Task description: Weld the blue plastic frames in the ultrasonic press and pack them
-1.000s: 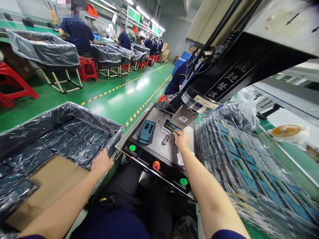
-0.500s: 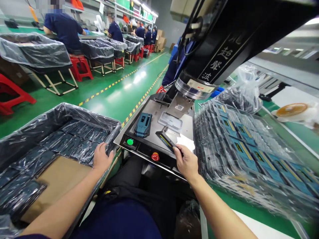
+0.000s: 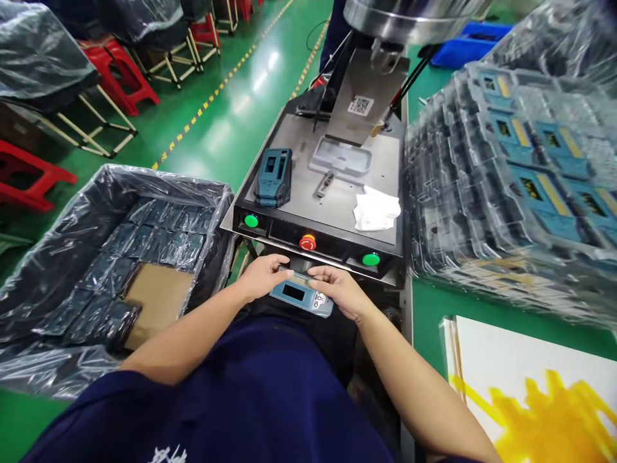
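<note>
You held the blue casing (image 3: 299, 296) over your lap
Your left hand (image 3: 263, 275) and right hand (image 3: 338, 290) sat close together, each clamped on one end, just below the red button (image 3: 307, 242)

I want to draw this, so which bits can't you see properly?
Head view, all four:
Flat blue-grey plastic part with a dark window: its ends are hidden under the left hand and right hand.
Silver metal press head: cut off by the top edge.
Square code label on the metal plate: too small to read.
Blue pieces in the stacked clear trays: blurred behind shiny plastic wrap.
</note>
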Available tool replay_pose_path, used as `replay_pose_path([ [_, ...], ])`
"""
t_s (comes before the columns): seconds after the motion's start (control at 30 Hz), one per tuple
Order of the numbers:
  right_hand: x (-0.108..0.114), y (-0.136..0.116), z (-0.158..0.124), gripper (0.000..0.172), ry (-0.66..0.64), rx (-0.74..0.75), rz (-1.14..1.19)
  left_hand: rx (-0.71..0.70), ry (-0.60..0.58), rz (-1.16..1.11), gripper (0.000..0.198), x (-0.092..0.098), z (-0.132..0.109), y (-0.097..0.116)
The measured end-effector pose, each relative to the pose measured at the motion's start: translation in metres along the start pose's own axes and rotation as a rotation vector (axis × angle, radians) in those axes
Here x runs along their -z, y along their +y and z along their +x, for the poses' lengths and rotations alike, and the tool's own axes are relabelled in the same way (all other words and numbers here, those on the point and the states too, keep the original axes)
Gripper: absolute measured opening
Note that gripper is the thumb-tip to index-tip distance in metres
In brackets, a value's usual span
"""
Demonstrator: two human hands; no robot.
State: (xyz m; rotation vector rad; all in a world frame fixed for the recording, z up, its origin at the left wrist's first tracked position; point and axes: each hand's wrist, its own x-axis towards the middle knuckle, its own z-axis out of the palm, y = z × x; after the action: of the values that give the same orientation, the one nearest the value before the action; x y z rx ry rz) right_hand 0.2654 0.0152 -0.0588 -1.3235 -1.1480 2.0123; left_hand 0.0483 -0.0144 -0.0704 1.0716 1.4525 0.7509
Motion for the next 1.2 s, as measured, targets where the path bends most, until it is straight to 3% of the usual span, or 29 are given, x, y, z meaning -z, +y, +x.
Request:
replay_pose_path([
  [0.23,0.004,0.017,0.005,0.034,0.027,0.173,-0.316,-0.037,0.023,0.141,0.038,-0.004,-0.002,-0.008],
  [0.43,0.000,0.022,0.005,0.031,0.106,0.279,-0.446,-0.059,0.092,0.377,0.035,-0.007,-0.006,0.006],
  [0.5,-0.004,0.025,0.004,0.034,0.123,0.292,-0.416,-0.112,0.148,0.476,0.045,-0.014,-0.009,0.012],
  [0.63,-0.012,0.032,0.004,0.040,0.111,0.342,-0.329,-0.142,0.236,0.595,0.090,-0.029,-0.015,0.019],
  [0.7,-0.012,0.035,0.004,0.041,0.117,0.332,-0.290,-0.140,0.226,0.591,0.087,-0.031,-0.015,0.020],
  [0.83,-0.006,0.038,0.008,0.045,0.120,0.244,-0.201,-0.157,0.182,0.496,0.043,-0.020,-0.009,0.016],
  [0.9,-0.002,0.035,0.008,0.046,0.116,0.261,-0.267,-0.127,0.177,0.399,0.033,-0.012,-0.005,0.011],
  [1.0,0.003,0.022,-0.002,0.049,0.093,0.492,-0.574,-0.073,0.219,0.193,0.032,-0.003,-0.004,0.005],
  [1.07,0.005,0.009,-0.014,0.063,0.018,0.660,-0.817,-0.038,0.260,0.021,0.037,0.001,-0.005,0.003],
  [1.2,0.006,-0.018,-0.038,0.076,-0.032,0.761,-1.215,0.084,0.180,-0.303,0.064,0.002,-0.006,0.009],
])
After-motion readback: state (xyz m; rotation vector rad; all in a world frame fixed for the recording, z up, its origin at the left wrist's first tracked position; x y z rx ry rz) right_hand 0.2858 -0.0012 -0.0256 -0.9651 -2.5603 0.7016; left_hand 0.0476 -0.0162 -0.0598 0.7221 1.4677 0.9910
